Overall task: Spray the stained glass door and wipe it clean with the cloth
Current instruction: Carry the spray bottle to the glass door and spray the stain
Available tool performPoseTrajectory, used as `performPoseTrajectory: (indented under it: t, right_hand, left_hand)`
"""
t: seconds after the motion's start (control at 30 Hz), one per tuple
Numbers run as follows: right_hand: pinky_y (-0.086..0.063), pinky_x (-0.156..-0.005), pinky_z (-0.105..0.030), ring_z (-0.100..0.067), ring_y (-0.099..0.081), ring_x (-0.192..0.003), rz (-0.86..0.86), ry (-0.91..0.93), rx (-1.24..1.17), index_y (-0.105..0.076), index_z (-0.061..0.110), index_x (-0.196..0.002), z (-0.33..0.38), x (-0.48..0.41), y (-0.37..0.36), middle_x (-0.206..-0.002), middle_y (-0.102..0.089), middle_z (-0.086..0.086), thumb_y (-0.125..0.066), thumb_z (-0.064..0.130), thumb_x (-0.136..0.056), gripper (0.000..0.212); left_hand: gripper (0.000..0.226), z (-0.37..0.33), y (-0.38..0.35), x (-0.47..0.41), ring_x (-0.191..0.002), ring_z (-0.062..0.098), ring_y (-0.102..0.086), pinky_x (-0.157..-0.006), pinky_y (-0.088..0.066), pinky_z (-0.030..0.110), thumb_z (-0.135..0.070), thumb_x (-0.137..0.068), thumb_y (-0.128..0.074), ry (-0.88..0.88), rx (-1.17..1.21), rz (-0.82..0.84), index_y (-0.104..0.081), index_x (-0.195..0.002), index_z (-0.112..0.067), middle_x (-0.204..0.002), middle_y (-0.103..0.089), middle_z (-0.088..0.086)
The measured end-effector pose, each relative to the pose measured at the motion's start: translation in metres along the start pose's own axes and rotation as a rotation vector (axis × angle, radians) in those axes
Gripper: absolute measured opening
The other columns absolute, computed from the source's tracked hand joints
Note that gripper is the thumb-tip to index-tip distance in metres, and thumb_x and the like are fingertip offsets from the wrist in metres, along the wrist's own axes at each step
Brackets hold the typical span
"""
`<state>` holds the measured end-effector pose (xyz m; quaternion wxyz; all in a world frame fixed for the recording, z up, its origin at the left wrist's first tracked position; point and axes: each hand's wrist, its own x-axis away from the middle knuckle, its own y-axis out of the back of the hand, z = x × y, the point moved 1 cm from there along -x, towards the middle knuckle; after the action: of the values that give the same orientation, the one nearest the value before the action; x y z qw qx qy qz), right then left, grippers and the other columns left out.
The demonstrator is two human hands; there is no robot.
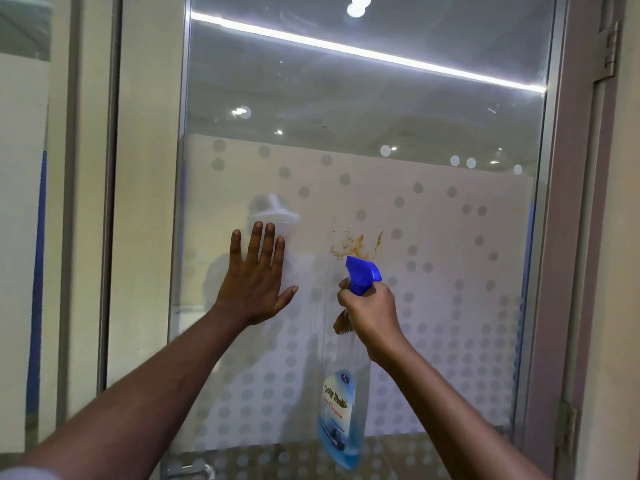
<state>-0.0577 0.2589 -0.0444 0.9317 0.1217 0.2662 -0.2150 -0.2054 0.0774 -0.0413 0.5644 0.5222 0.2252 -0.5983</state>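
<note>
left hand (256,278) flat, fingers spread, arm extended; right hand (369,311) fisted, arm raised

Spray bottle (341,410) in right hand (372,315): clear body, blue nozzle above the fingers, blue label w/ dark lettering below them. Glass door (450,306): frosted white w/ grey dot pattern; orange-brown stain (356,244) just above nozzle, right of left hand (256,284) fingertips. Frame (568,237) pale mauve-grey.

One head-worn view faces the glass door (363,188) straight on from close, tilted slightly upward, toward 12 o'clock.
</note>
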Motion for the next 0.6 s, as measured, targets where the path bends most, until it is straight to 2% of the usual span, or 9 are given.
performPoseTrajectory:
  t: [0.13, 0.33, 0.43, 0.6]
  right_hand:
    - [-0.057, -0.058, -0.038, -0.025, -0.063, -0.054, 0.027, 0.025, -0.023, -0.059, 0.009, -0.094, 0.0, 0.0, -0.005, -0.075, -0.059, -0.014, -0.06, 0.002, -0.083, 0.012]
    - [-0.061, -0.068, -0.047, -0.022, -0.066, -0.053, 0.07, 0.05, -0.049, -0.059, 0.014, -0.098, -0.004, 0.003, -0.012, -0.081, -0.065, -0.015, -0.062, 0.005, -0.085, 0.016]
    - [-0.061, -0.07, -0.048, -0.024, -0.068, -0.054, 0.067, 0.07, -0.043, -0.06, 0.014, -0.102, -0.005, 0.002, -0.018, -0.084, -0.067, -0.014, -0.063, 0.006, -0.085, 0.019]
    - [-0.061, -0.063, -0.042, -0.025, -0.067, -0.055, 0.097, 0.086, -0.131, -0.059, 0.008, -0.107, 0.002, 0.002, -0.031, -0.079, -0.067, -0.019, -0.06, 0.004, -0.087, 0.021]
  left_hand:
    - [0.09, 0.001, 0.001, 0.0, -0.147, 0.047, -0.005, -0.113, -0.011, 0.07, -0.063, -0.091, -0.026, -0.004, 0.011, -0.003, -0.018, -0.151, 0.005, -0.158, -0.01, 0.031]
    - [0.091, 0.004, 0.005, 0.008, -0.147, 0.045, -0.005, -0.115, -0.008, 0.066, -0.064, -0.091, -0.029, -0.038, 0.011, -0.022, -0.012, -0.152, 0.002, -0.159, -0.007, 0.028]
    - [0.092, 0.005, 0.008, 0.018, -0.147, 0.047, -0.006, -0.115, -0.009, 0.067, -0.065, -0.091, -0.032, -0.025, -0.006, -0.006, -0.013, -0.152, 0.001, -0.158, -0.007, 0.029]
    - [0.093, 0.008, 0.017, 0.028, -0.147, 0.046, -0.006, -0.115, -0.01, 0.065, -0.064, -0.091, -0.037, 0.014, -0.045, 0.025, -0.012, -0.152, 0.002, -0.158, -0.011, 0.031]
